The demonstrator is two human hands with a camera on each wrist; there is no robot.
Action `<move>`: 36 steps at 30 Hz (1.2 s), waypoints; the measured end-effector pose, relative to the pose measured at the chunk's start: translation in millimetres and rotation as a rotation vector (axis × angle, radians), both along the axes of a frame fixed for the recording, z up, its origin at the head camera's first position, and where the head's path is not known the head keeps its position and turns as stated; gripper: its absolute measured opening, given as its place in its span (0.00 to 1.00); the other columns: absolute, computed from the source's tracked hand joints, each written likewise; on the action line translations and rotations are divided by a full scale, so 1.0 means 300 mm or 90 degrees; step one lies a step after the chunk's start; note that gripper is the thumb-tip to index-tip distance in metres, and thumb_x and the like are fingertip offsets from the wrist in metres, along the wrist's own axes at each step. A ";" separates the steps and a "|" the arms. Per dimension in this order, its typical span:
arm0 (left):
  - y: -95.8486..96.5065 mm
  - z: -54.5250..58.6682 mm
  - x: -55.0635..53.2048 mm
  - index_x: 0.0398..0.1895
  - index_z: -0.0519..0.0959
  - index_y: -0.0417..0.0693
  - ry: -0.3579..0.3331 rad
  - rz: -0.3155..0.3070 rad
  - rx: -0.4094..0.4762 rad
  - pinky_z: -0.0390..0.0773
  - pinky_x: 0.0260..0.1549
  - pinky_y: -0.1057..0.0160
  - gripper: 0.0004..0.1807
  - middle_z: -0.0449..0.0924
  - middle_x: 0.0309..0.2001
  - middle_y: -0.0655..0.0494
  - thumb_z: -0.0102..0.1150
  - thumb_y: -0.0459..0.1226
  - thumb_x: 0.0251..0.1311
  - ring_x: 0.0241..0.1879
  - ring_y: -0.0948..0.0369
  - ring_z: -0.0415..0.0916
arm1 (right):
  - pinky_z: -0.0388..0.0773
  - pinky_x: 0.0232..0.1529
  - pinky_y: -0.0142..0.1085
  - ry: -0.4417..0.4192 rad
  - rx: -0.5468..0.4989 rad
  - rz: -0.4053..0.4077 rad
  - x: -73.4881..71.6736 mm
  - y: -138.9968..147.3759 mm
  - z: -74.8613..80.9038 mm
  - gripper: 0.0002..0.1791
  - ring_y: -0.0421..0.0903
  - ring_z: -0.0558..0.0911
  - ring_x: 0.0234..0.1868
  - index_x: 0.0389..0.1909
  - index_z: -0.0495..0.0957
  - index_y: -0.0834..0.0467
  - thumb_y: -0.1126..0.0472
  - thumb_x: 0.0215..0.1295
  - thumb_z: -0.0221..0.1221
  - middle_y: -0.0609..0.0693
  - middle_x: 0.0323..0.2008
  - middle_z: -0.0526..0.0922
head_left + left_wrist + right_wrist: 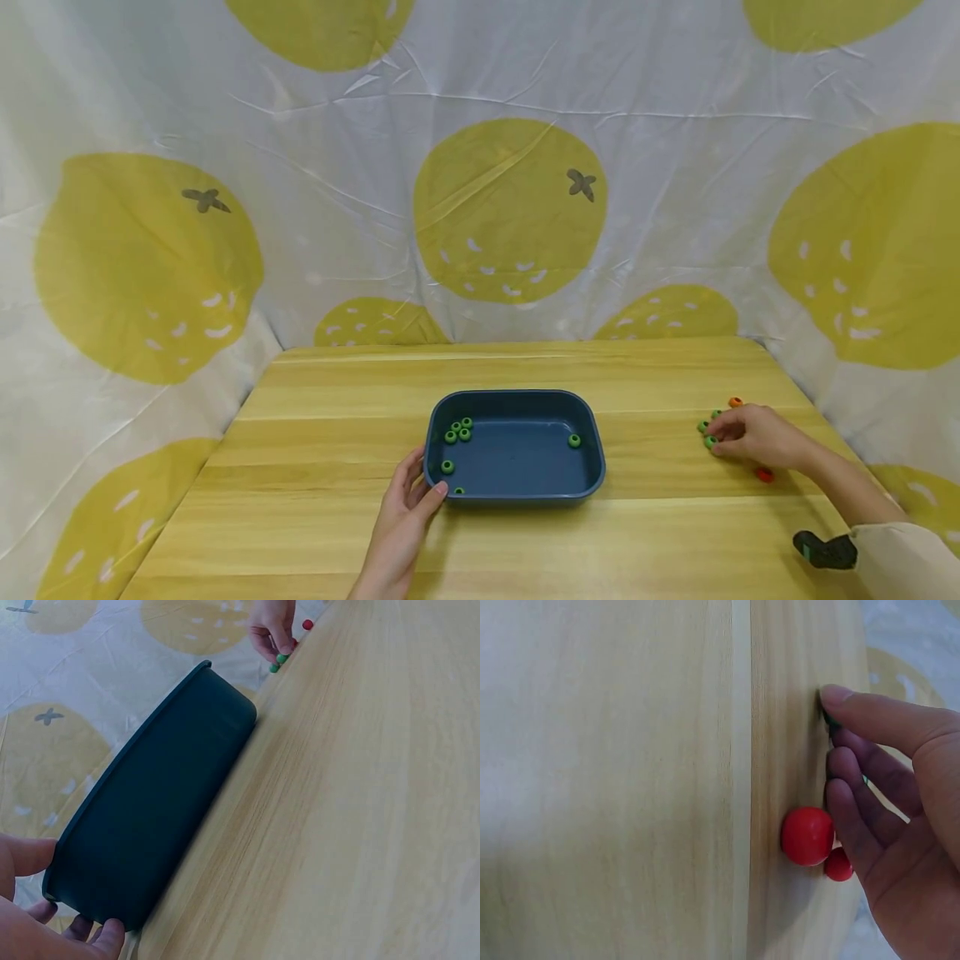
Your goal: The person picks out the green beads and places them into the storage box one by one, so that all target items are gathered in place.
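Observation:
A dark blue rectangular box (514, 500) stands on the table, with several green beads (465, 434) inside, mostly toward its left end. My left hand (405, 508) grips the box's near left corner, thumb at the rim and fingers against the outer wall. Over at the right, my right hand (761, 437) pinches a green bead (710, 442) between thumb and fingertips, low at the tabletop. More green beads lie just beyond those fingertips. In the right wrist view, two red beads (807, 836) sit beside the curled fingers, and the pinched bead is mostly hidden.
An orange bead (736, 402) lies behind the right hand. The wooden table (315, 467) meets a lemon-print curtain (510, 83) at its back and sides. A black strap-like object (825, 551) is by the right sleeve.

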State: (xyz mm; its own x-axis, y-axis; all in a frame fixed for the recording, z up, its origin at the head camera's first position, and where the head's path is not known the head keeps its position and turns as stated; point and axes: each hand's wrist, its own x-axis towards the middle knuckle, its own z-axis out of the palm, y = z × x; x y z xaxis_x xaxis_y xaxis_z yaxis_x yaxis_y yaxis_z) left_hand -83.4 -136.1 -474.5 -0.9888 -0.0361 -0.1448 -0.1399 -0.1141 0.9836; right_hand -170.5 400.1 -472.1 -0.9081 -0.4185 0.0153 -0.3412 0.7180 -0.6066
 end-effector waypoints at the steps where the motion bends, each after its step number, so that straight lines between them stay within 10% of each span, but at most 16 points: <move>1: -0.001 0.001 -0.001 0.81 0.54 0.42 0.002 0.002 0.001 0.66 0.68 0.43 0.37 0.57 0.76 0.36 0.58 0.29 0.73 0.75 0.38 0.55 | 0.78 0.31 0.33 0.005 0.002 0.000 -0.004 0.000 -0.001 0.09 0.36 0.80 0.31 0.41 0.87 0.58 0.61 0.62 0.73 0.40 0.33 0.84; 13: 0.009 0.004 -0.004 0.80 0.56 0.43 0.008 0.001 0.007 0.67 0.68 0.46 0.37 0.57 0.77 0.37 0.59 0.30 0.73 0.75 0.38 0.56 | 0.82 0.36 0.34 0.021 0.056 0.015 -0.027 0.008 0.068 0.09 0.37 0.83 0.35 0.42 0.87 0.58 0.61 0.63 0.73 0.42 0.37 0.85; 36: 0.001 0.003 0.003 0.80 0.55 0.43 -0.001 0.000 0.005 0.67 0.67 0.43 0.37 0.57 0.76 0.36 0.59 0.29 0.73 0.75 0.37 0.56 | 0.81 0.35 0.38 -0.079 -0.057 0.082 -0.125 -0.146 0.137 0.11 0.52 0.83 0.37 0.48 0.83 0.66 0.66 0.69 0.66 0.54 0.38 0.85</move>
